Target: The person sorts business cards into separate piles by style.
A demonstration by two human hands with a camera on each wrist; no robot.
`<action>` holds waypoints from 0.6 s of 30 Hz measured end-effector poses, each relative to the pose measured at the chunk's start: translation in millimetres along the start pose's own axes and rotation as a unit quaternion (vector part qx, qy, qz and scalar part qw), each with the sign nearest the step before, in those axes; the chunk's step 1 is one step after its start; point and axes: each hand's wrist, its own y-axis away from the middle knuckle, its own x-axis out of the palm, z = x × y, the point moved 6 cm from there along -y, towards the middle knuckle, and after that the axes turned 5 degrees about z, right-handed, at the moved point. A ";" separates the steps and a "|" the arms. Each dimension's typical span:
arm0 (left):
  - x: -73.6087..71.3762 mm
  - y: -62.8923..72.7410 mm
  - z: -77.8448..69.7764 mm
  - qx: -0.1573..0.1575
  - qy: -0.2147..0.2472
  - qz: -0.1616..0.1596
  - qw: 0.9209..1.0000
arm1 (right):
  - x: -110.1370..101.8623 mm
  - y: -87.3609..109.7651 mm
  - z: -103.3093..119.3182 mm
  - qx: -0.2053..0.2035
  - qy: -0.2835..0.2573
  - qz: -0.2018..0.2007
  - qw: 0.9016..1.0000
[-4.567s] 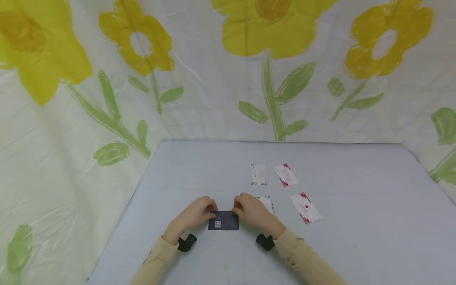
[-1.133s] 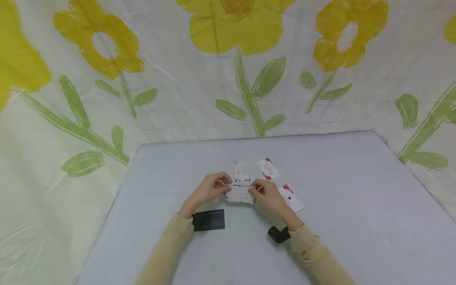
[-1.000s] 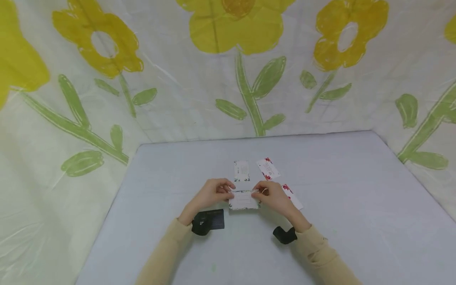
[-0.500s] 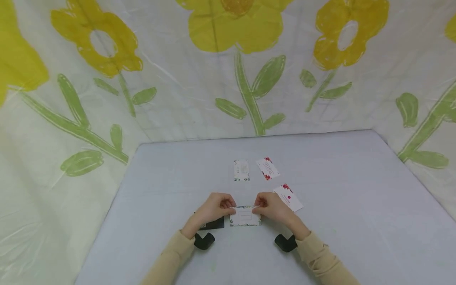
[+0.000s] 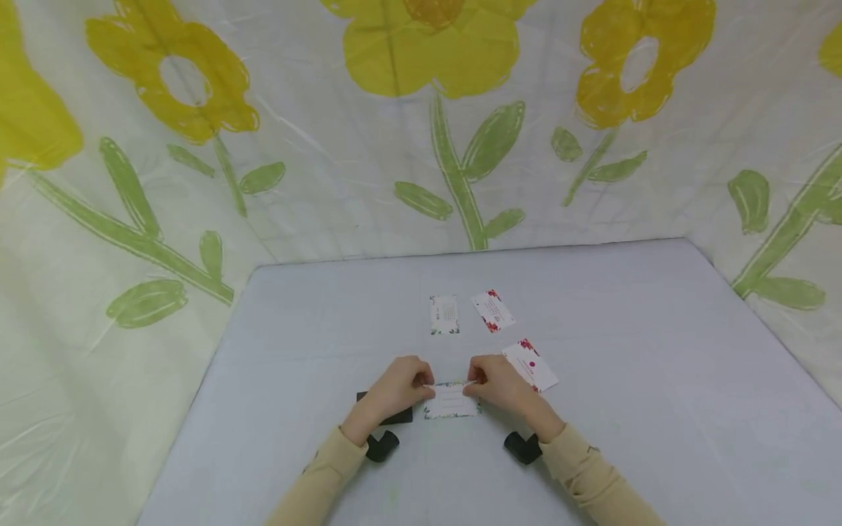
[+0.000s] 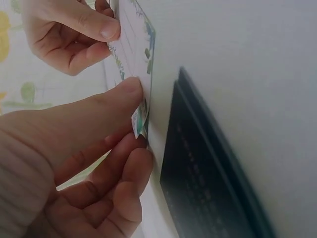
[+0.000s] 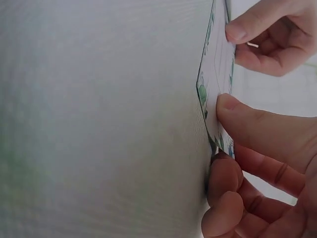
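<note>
A white card with a green leafy border (image 5: pixel 452 402) lies low over the table between both hands. My left hand (image 5: pixel 403 387) pinches its far left corner, thumb on top and fingers beneath, as the left wrist view shows. On the opposite corner my right hand (image 5: pixel 498 381) pinches the card the same way. The dark card stack (image 6: pixel 198 163) sits just left of it, partly covered by my left hand and wrist in the head view.
Beyond the hands lie a white card with leafy ends (image 5: pixel 444 315) and a red-flowered card (image 5: pixel 493 310). Another red-flowered card (image 5: pixel 531 365) is close by my right hand. A flower-painted curtain (image 5: pixel 342 183) hangs behind the pale table (image 5: pixel 625 351).
Both hands left the dark cards and took hold of the leafy-bordered white card. They drew it toward the body, beside the dark stack; in the last half second it has hardly moved.
</note>
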 end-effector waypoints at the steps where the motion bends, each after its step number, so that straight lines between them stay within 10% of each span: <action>1: -0.4 -0.3 -1.3 0.002 -0.006 -0.001 1.000 | 0.2 -0.5 0.2 -0.001 0.007 -0.001 1.000; 18: -0.6 -1.1 -6.0 0.012 -0.045 -0.003 0.999 | 0.6 0.4 6.3 0.007 0.061 0.001 0.998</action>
